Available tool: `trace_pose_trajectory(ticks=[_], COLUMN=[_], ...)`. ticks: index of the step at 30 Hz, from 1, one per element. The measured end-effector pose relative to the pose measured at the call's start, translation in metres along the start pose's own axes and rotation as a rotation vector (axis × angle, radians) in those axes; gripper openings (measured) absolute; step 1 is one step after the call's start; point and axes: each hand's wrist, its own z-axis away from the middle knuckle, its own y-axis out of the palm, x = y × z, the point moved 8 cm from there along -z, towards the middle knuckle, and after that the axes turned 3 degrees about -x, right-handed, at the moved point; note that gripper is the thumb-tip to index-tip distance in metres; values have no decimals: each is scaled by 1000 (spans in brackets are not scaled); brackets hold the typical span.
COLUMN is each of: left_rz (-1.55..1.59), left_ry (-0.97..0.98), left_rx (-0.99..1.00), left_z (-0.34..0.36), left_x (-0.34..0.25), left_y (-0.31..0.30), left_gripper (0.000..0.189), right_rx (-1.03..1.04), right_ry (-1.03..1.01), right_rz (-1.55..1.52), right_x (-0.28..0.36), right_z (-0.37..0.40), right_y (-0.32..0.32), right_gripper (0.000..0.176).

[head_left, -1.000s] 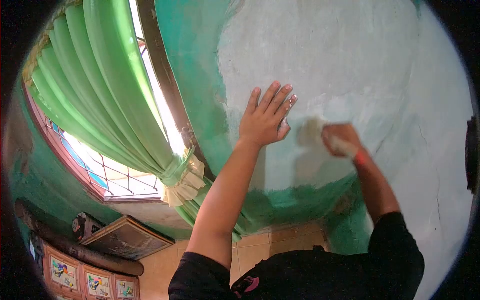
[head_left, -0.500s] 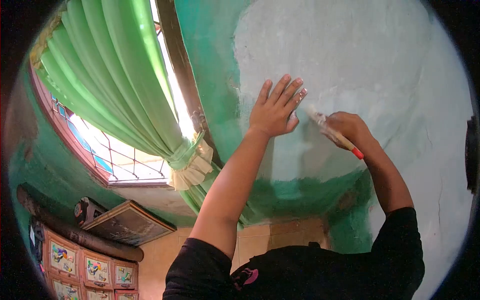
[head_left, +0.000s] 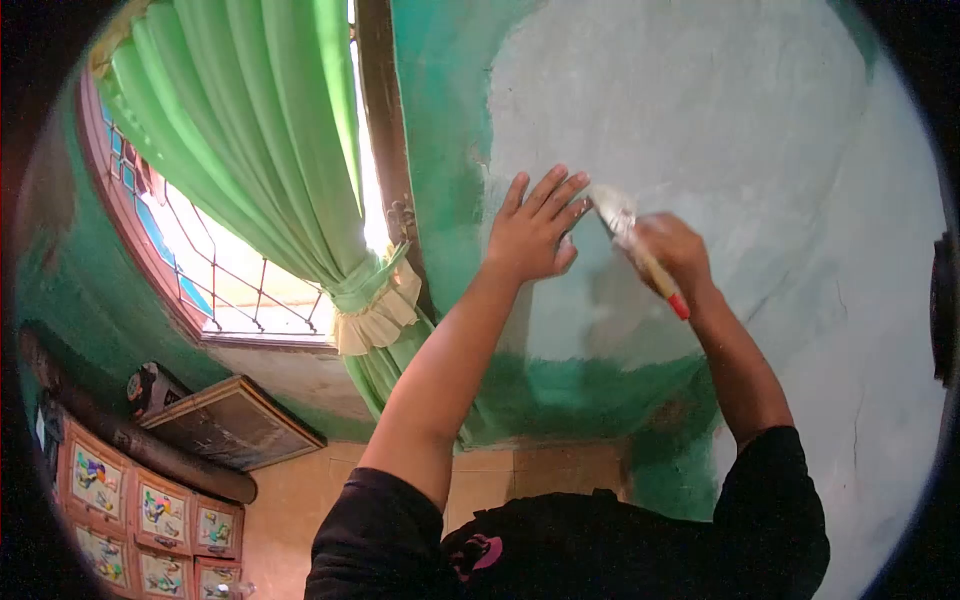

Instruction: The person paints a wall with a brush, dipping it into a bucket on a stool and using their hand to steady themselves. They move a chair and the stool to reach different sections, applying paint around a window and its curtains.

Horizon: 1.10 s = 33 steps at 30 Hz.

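Note:
My right hand is closed around a paintbrush with a pale wooden handle and a red end. The brush's bristles are whitish and lie close to the wall; whether they press on it is hard to tell. My left hand is flat against the wall with its fingers spread, just left of the bristles. Whitish specks show on its fingers. Around both hands the wall is pale grey-white, with green paint along the left and below.
A green curtain, tied back, hangs before a barred window on the left. At lower left are a leaning framed board, a dark rolled item and a drawer cabinet. A dark object is at the right edge.
The brush has moved left and slightly up relative to my left hand, bringing its bristles near the fingers. My left hand stays flat on the wall. The camera view has shifted a little.

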Motion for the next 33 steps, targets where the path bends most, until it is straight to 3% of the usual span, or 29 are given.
trace_pose_trajectory(ticks=[2, 5, 7, 8, 10, 11, 14, 15, 16, 17, 18, 22, 25, 27, 29, 33], left_rz=[50, 10, -18, -41, -33, -5, -6, -5, -10, 18, 46, 42, -21, -58, -83, -36], left_ry=[0, -51, -56, -64, -79, -98, -101, -102, -110, -106, -102, -87, -32, -17, -12, -42], left_rx=[53, 83, 100, 115, 105, 113, 65, 32, 38, 52, 66, 136, -13, -13, -7, 26], left_z=[11, 24, 31, 33, 37, 39, 46, 50, 54, 58, 63, 77, 74, 72, 74, 78], left_x=[7, 18, 19, 22, 24, 24, 25, 26, 28, 29, 29, 36, 31, 32, 31, 34], left_y=[-3, -8, -7, -7, -6, -5, -4, -5, -4, -2, 0, 19, 11, 15, 13, 18], left_gripper=[70, 70, 71, 71, 72, 72, 72, 72, 72, 71, 71, 70, 70, 71, 72, 73], right_rx=[244, 291, 72, 55, -349, -362, -169, -244, -194, -48, -3, 202, 136, -87, -208, -359], right_ry=[141, 91, -67, -79, 4, -7, 39, -104, -150, -81, -175, -169, -225, -6, 14, -8], right_rz=[-79, 97, 200, 203, 80, 78, 268, 134, -19, -86, -92, -231, -163, -315, -33, 121], right_x=[12, -1, -8, -12, -19, -19, -7, 6, 23, 37, 54, 74, 38, -7, -10, 3], right_z=[-10, -57, -96, -117, -147, -151, -130, -109, -97, -87, -78, -89, -130, -159, -185, -167], right_y=[10, -6, -31, -35, -68, -66, -23, -7, 7, 24, 36, 44, 28, 4, -29, -30], right_gripper=[24, 18, 17, 17, 17, 17, 20, 25, 28, 34, 36, 40, 31, 19, 14, 17])
